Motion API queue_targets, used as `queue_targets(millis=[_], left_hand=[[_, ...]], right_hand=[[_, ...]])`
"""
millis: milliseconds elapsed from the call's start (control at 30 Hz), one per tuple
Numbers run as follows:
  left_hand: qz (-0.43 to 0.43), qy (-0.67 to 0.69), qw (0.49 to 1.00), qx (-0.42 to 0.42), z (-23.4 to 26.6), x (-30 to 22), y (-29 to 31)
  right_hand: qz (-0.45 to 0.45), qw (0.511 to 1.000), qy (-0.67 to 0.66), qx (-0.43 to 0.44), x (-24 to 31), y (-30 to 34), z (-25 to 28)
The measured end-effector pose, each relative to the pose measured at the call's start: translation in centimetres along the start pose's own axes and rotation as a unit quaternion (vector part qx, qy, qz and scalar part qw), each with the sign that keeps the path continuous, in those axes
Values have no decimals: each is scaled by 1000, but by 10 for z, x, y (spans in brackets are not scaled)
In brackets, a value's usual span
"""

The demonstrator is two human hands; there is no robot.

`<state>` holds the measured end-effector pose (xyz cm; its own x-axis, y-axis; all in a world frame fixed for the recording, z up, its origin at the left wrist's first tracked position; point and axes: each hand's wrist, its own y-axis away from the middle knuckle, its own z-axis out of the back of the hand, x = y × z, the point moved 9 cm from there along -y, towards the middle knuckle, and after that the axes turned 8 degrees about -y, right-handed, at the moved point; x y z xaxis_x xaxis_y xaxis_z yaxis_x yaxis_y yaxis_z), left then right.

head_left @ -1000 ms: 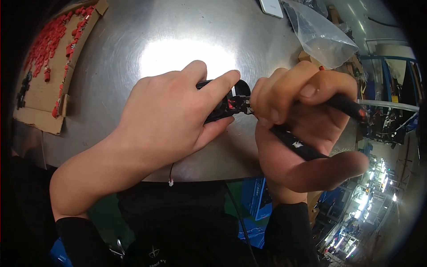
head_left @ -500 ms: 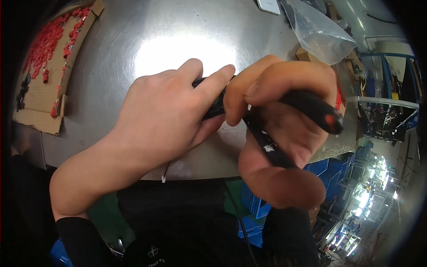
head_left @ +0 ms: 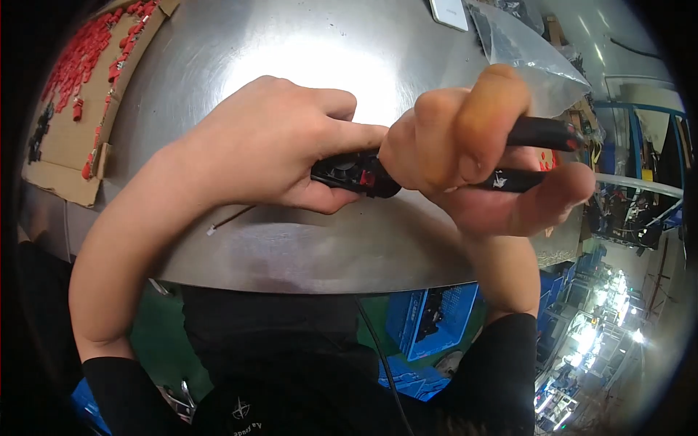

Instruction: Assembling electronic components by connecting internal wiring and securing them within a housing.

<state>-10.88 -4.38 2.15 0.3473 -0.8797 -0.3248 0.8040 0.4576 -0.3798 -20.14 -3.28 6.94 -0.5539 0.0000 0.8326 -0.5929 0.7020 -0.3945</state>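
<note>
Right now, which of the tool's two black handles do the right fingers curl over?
The upper handle, the one with the red tip: the right hand wraps its fingers over it, while the lower handle lies against the palm below.

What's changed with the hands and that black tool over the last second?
The right hand has shifted its grip on the black crimping tool: its fingers now wrap over the two handles, which point further right. The left hand stays at the tool's head. The thin wire still trails from under it, and the cardboard tray of red pieces has not moved.
</note>
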Motion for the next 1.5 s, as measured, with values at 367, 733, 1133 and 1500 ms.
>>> queue_targets(millis=[367,733,1133,1500], left_hand=[[-8,24,997,67,-7,2,-8],[-11,35,997,62,-6,8,-2],[76,-36,996,-4,8,-14,8],[117,-49,992,4,3,-25,14]], right_hand=[[-23,934,-186,305,-7,-33,-16],[-53,955,-192,219,-20,-36,-30],[119,968,185,-119,64,25,5],[93,961,211,-155,26,28,-4]])
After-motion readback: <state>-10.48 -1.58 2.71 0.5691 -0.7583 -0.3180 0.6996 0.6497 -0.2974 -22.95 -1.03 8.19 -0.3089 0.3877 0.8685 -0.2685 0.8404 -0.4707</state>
